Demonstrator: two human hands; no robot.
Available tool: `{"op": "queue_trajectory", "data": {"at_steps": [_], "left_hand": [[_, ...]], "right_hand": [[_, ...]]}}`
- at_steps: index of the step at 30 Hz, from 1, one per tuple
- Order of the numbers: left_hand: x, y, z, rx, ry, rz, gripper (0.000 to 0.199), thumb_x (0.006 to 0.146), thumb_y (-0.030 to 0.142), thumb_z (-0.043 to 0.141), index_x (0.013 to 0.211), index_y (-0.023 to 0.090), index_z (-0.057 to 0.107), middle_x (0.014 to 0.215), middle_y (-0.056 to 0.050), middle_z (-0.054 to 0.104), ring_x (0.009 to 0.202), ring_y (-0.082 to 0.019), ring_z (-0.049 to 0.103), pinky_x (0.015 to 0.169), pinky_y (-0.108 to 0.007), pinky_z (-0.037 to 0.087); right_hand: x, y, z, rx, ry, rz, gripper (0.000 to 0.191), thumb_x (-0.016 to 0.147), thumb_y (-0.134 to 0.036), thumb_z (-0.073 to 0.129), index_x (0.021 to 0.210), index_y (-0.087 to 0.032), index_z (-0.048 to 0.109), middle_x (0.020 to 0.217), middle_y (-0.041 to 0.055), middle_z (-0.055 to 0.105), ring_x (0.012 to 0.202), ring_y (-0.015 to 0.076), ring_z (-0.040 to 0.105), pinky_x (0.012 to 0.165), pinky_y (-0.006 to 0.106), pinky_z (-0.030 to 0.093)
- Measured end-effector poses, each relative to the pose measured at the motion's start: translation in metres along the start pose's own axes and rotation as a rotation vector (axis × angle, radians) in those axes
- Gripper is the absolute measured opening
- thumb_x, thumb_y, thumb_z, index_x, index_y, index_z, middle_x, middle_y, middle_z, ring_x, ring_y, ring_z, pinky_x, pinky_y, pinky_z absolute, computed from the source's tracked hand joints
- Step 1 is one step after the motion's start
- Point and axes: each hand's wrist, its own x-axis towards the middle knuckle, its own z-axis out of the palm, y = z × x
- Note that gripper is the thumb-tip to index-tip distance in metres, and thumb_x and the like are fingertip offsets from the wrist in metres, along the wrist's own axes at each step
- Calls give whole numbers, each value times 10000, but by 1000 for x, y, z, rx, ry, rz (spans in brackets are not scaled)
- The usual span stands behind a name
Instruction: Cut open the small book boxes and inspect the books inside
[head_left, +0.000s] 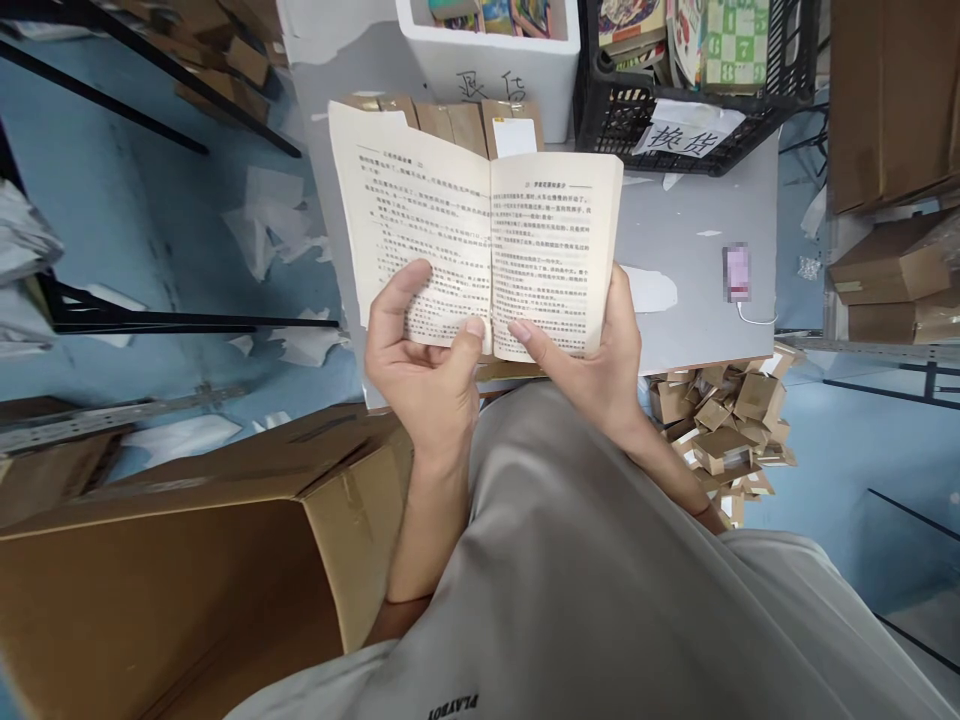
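Note:
An open paperback book (555, 250) with printed Chinese text is held up in front of me over the edge of the table. My left hand (427, 360) grips its left side, thumb near the bottom of the gutter and a bent finger lying over the left page. On the right side, my right hand (592, 350) holds the book with the thumb pressed on the lower right page and the other fingers behind it. Just beyond the book's top edge, several small brown cardboard boxes (450, 125) stand in a row, partly hidden.
A white foam box (487, 75) and a black plastic crate (611, 110), both with books inside, stand at the table's back. A pink phone-like device (737, 270) with a cable lies right. Small cartons (724, 450) are heaped below; a large open carton (352, 540) stands lower left.

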Motion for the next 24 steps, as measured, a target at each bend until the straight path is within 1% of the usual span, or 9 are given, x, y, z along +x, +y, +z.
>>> {"op": "queue_trajectory", "data": {"at_steps": [3,6,8,11,13,16,18,21,24], "left_hand": [[0,0,-1,-15,-18,-19,686,847,555,1006,1433,376,696,1658,-17,648,1509,-385,675,1092,-504,739],[-1,1,1,-42,-24,-29,742,812,548,1033,1445,395,678,1657,-26,633,1542,-380,646,1105,-504,737],[-2,2,2,-28,-9,-17,736,815,543,1031,1439,400,669,1658,-28,622,1547,-376,639,1105,-506,738],[-2,4,5,-3,-4,12,673,858,524,1004,1421,398,658,1668,-17,609,1548,-367,635,1094,-511,743],[-2,6,8,-1,6,31,638,877,512,995,1403,376,661,1654,-14,624,1559,-358,622,1106,-508,736],[0,10,12,-20,86,79,634,826,465,1041,1349,303,720,1536,-31,709,1552,-349,626,1191,-480,687],[2,11,14,-28,114,112,596,805,447,1051,1302,284,765,1461,-31,751,1537,-346,640,1224,-452,657],[2,12,15,-26,108,116,538,831,489,1019,1278,302,782,1453,-24,767,1553,-354,627,1222,-461,651],[0,14,14,-50,117,86,589,813,545,1021,1290,302,774,1486,-23,758,1589,-353,594,1274,-482,616]], "right_hand": [[0,3,0,30,-12,13,737,994,-582,855,1591,-359,485,1469,62,714,1485,334,664,1240,597,623],[-1,5,0,20,-4,-10,745,986,-609,853,1587,-357,493,1466,63,710,1491,341,659,1250,608,611],[-2,6,0,6,-3,-14,747,991,-628,838,1594,-361,487,1470,63,705,1503,341,649,1259,604,602],[-2,5,0,-12,-4,2,750,999,-645,812,1604,-363,471,1481,63,699,1521,340,633,1264,588,596],[-2,4,0,-18,3,-1,754,985,-646,823,1587,-360,470,1480,64,698,1497,337,650,1251,573,609],[-2,2,0,-46,36,-18,730,967,-627,851,1541,-365,484,1478,71,693,1460,321,673,1233,518,629],[-1,1,0,-63,43,-21,699,973,-612,850,1522,-369,490,1481,75,685,1457,313,672,1227,494,633],[-1,-1,1,-33,13,8,694,1002,-588,830,1551,-363,470,1481,75,681,1472,319,659,1237,535,620],[0,-2,1,43,-23,67,754,993,-568,858,1594,-357,453,1478,81,692,1508,341,633,1265,588,588]]}}
